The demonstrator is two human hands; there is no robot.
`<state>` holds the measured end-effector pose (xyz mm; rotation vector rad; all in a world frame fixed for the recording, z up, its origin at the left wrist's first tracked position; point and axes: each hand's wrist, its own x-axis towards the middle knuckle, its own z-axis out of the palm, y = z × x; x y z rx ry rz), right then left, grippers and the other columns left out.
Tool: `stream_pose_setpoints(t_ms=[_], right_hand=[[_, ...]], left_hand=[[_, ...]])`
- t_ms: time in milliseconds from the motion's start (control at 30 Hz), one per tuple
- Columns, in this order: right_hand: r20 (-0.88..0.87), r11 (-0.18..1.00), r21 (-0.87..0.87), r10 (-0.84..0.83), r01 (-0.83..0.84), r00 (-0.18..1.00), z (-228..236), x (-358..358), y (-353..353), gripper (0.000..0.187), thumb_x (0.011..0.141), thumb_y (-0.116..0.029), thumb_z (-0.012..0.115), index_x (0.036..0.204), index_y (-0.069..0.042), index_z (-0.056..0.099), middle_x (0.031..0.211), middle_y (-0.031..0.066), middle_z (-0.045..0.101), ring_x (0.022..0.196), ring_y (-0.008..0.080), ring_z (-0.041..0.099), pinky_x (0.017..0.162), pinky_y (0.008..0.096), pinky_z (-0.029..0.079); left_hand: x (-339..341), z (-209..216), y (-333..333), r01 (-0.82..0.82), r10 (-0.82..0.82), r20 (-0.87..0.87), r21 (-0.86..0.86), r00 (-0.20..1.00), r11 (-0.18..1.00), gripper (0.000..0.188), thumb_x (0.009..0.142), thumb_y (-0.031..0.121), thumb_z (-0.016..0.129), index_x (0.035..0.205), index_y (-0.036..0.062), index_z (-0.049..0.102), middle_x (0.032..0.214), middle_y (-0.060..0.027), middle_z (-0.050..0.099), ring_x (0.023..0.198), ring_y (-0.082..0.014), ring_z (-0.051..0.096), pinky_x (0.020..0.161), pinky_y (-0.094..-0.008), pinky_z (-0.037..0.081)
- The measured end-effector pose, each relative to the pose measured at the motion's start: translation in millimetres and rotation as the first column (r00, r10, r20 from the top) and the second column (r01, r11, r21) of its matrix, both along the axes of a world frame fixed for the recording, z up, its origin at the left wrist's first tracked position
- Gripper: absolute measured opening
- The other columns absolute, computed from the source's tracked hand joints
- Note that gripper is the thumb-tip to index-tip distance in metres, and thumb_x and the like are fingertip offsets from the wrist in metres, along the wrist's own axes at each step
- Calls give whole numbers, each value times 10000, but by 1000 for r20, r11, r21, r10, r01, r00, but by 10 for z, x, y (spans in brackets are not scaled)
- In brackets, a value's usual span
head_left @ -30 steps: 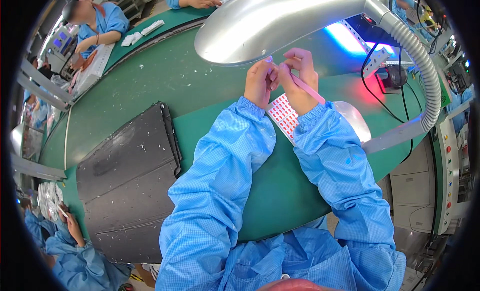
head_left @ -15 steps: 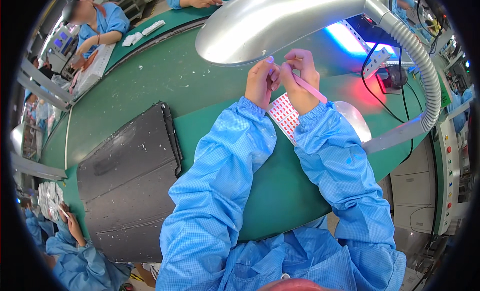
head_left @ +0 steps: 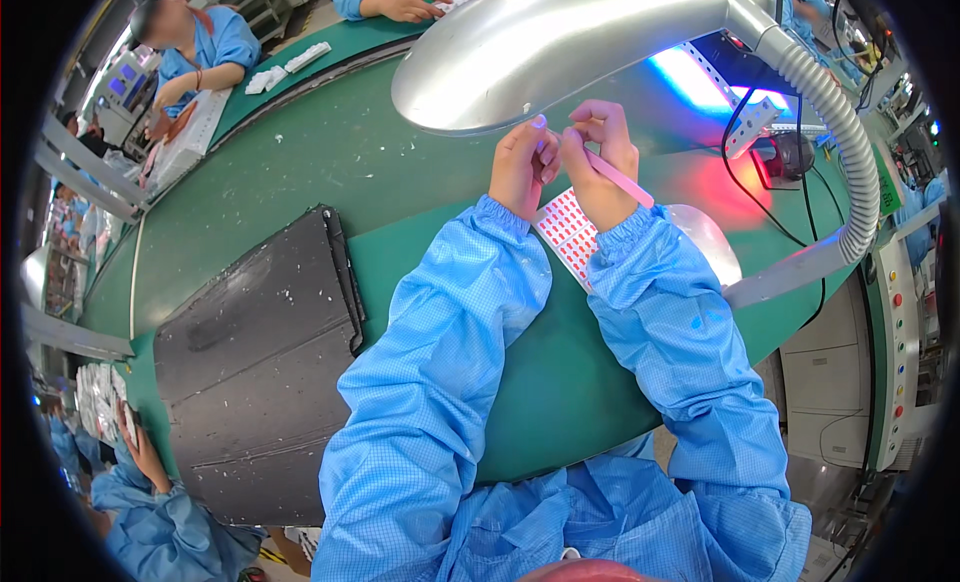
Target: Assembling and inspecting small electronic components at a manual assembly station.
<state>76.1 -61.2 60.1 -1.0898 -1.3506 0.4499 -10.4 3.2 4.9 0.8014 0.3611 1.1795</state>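
Note:
My left hand (head_left: 521, 169) is closed in a pinch under the head of a silver lamp (head_left: 520, 57). Whatever sits between its fingertips is too small or hidden to name. Close beside it, my right hand (head_left: 603, 167) grips slim pink tweezers (head_left: 625, 182), whose broad end points back toward my wrist. Their tips are hidden among the fingers, near the left fingertips. Below both hands lies a white sheet of small red stickers (head_left: 568, 232) on the green mat, partly covered by my right hand and sleeve.
A folded black sheet (head_left: 260, 352) covers the bench at left. The lamp's flexible neck (head_left: 860, 162), its base and black cables (head_left: 745, 172) stand at right, near a bright blue-white light (head_left: 690, 77). Co-workers handle white parts (head_left: 290, 67) at the far side and lower left.
My hands stay almost still, pinched close together under the lamp. The co-worker's hands at the top have shifted slightly, and a white part now shows by them.

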Motion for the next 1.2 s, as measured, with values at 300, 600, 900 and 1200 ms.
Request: stream_pose_setpoints(t_ms=[300, 600, 900, 1200], right_hand=[[-1, 1000, 6, 25, -25, 1000, -4, -1, -5, 204, 802, -10, 503, 987, -27, 419, 770, 147, 583, 703, 170, 592, 634, 288, 464], [-17, 999, -4, 36, -36, 999, 21, 3, -20, 202, 807, -3, 489, 990, -32, 410, 740, 146, 589, 692, 161, 586, 622, 276, 458], [-6, 1000, 22, 20, -20, 1000, 14, 10, -11, 199, 805, 5, 489, 984, -23, 408, 759, 133, 566, 704, 160, 589, 615, 273, 459], [-12, 1000, 18, 13, -13, 1000, 11, 17, -15, 197, 800, 13, 484, 977, -20, 404, 762, 131, 559, 700, 158, 584, 616, 270, 461]], left_hand=[[7, -1, 2, -11, 11, -7, 20, 1000, 1000, 301, 882, 251, 476, 636, 78, 450, 547, -1, 407, 440, -82, 376, 385, -215, 267], [22, -6, -1, -34, 35, -17, 14, 999, 999, 286, 871, 245, 495, 643, 73, 472, 542, 4, 413, 435, -77, 376, 383, -213, 267], [24, 16, -15, -23, 23, -9, 1, 1000, 1000, 263, 864, 239, 508, 675, 56, 501, 546, 6, 416, 442, -77, 379, 386, -209, 265], [28, -21, 3, -16, 16, -8, 15, 1000, 1000, 263, 863, 243, 513, 669, 67, 491, 551, 7, 410, 448, -73, 376, 389, -208, 267]])
